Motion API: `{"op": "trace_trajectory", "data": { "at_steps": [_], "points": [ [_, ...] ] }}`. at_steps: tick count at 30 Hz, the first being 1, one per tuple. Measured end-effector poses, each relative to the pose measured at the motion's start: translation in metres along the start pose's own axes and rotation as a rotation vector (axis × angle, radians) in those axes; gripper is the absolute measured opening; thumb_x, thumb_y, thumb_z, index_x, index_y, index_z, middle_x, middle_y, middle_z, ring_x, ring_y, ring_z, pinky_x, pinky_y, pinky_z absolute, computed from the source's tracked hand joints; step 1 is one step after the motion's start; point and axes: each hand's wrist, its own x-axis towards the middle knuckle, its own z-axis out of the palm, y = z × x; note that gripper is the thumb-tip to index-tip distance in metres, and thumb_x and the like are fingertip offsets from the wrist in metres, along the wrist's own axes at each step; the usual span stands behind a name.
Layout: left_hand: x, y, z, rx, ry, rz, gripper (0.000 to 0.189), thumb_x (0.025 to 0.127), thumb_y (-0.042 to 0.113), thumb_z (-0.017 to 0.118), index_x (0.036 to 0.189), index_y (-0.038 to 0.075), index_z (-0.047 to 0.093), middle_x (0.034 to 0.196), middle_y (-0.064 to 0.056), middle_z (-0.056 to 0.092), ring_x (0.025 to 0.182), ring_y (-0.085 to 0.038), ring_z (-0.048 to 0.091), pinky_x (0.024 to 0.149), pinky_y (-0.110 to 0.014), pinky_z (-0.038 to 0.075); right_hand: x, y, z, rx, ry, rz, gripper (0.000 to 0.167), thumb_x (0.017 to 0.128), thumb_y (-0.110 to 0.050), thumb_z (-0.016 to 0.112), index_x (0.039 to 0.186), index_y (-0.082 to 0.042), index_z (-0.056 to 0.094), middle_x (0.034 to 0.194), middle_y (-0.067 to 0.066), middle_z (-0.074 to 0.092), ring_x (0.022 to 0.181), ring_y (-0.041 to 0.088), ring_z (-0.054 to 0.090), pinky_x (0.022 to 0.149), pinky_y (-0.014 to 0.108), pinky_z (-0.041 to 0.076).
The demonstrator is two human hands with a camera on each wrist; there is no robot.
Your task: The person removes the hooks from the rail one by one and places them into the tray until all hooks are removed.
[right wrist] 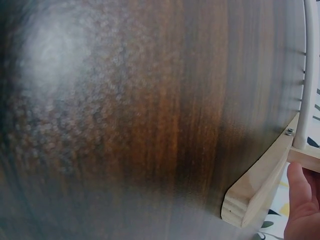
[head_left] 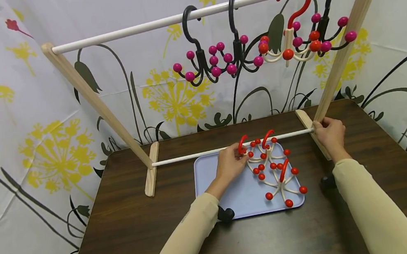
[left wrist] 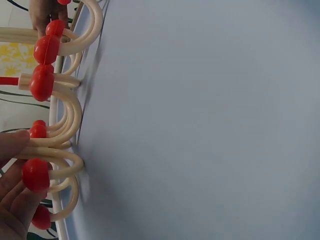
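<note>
In the head view my left hand is over the back of a light blue tray. Its thumb and fingers pinch the stem of a cream octopus hanger with a red hook and red ball tips; in the left wrist view the thumb lies across that stem. Two similar hangers, one behind and one in front, stand on the tray to its right. My right hand grips the foot of the right wooden upright of a rack. In the right wrist view its thumb shows against the wood.
From the rack's white top bar hang several octopus hangers: black ones with magenta balls and a cream one with a red hook. A lower bar runs behind the tray. Patterned cloth stands behind the dark wooden table.
</note>
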Motion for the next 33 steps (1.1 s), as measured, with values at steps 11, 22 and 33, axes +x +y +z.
{"op": "trace_trajectory", "data": {
  "at_steps": [11, 22, 33],
  "points": [
    [-0.006, 0.005, -0.062, -0.104, 0.002, 0.093, 0.026, 0.082, -0.005, 0.073, 0.107, 0.002, 0.072, 0.1, -0.01, 0.073, 0.094, -0.023, 0.07, 0.078, -0.025, 0.057, -0.004, -0.004, 0.001, -0.003, -0.01, -0.001, 0.032, 0.096, -0.022, 0.058, 0.109, 0.004, 0.071, 0.1, 0.023, 0.069, 0.091, 0.03, 0.057, 0.07, 0.028, 0.04],
    [0.039, 0.073, -0.197, -0.383, 0.545, 0.309, 0.014, 0.089, -0.005, 0.064, 0.102, -0.006, 0.069, 0.093, -0.016, 0.072, 0.083, -0.021, 0.07, 0.073, -0.026, 0.058, -0.003, -0.005, -0.006, -0.024, -0.03, 0.015, 0.035, 0.097, -0.023, 0.056, 0.113, 0.004, 0.07, 0.103, 0.024, 0.069, 0.095, 0.032, 0.058, 0.07, 0.03, 0.04],
    [0.065, 0.147, -0.226, -0.257, 0.477, 0.376, 0.029, 0.089, 0.004, 0.068, 0.117, -0.002, 0.067, 0.104, -0.015, 0.071, 0.092, -0.017, 0.07, 0.082, -0.027, 0.056, -0.002, -0.003, -0.003, -0.051, -0.044, 0.037, 0.037, 0.098, -0.026, 0.053, 0.112, 0.003, 0.07, 0.105, 0.023, 0.069, 0.097, 0.034, 0.057, 0.076, 0.038, 0.043]
  ]
}}
